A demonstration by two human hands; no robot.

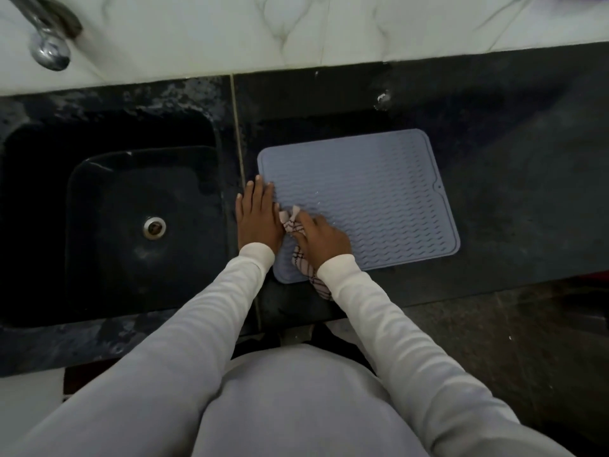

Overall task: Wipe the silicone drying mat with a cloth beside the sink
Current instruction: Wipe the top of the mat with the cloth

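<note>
Silicone drying mat [379, 192]: grey-blue, ribbed, flat on black counter [510, 159], just right of sink [138, 212]; left hand [258, 217]: fingers straight, palm pressing mat's left edge; right hand [324, 240]: fingers curled round checked cloth [296, 225], bunched on mat's near-left part.

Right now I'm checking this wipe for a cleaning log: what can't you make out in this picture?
All in the head view:
- Mat near-left corner: covered by the right hand and checked cloth.
- Mat left edge: under the flat left hand.
- Right hand's fingers: curled into the cloth.
- Faucet: blurred, cut off by the top-left edge.
- Sink basin: too dark to tell whether it is wet.
</note>
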